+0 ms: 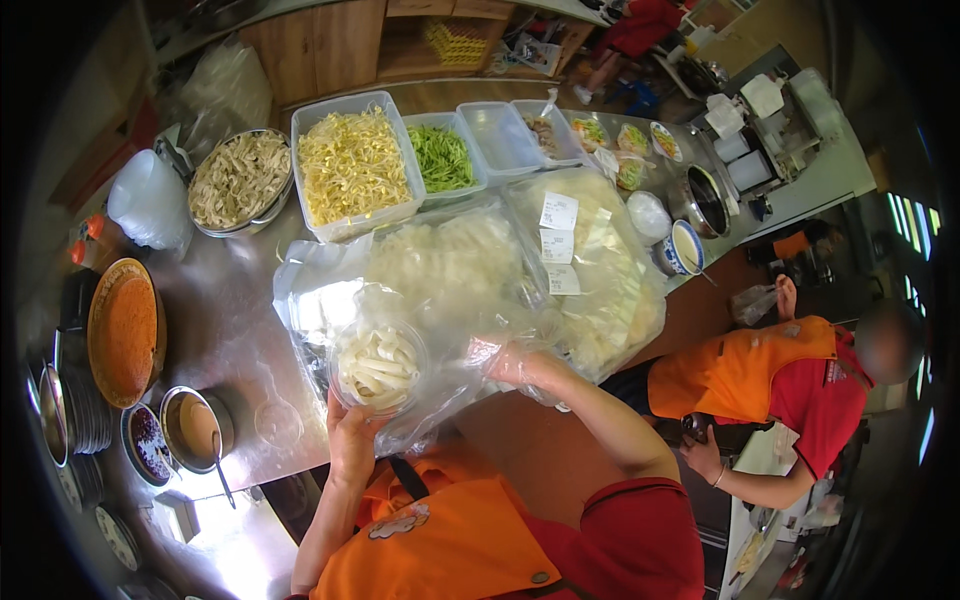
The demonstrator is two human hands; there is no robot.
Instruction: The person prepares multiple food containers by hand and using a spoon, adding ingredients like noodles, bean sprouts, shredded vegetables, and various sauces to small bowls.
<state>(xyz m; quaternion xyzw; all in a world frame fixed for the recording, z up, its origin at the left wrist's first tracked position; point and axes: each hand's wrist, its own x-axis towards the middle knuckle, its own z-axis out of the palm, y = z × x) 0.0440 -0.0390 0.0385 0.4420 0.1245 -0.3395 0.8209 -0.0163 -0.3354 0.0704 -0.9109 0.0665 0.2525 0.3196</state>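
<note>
My left hand [352,427] grips a round clear plastic bowl [421,375] from its near side. Thick white noodles [377,365] lie in the bowl. Behind it, a large container under clear plastic film [431,349] holds a mass of pale, translucent noodles [450,251]. My right hand [501,361], in a clear plastic glove, is at the near right part of that film. Its fingers are blurred by the plastic, so I cannot see whether they hold anything. To the right sits a second film-covered container [600,300] with several printed slips [559,244] on top.
Along the back stand tubs of bean sprouts [360,169] and shredded cucumber [441,159], beside a bowl of pale strips [240,180]. A pan of orange-red sauce [126,334] and a sauce pot with a ladle [193,427] are at left. A co-worker [750,367] stands at right.
</note>
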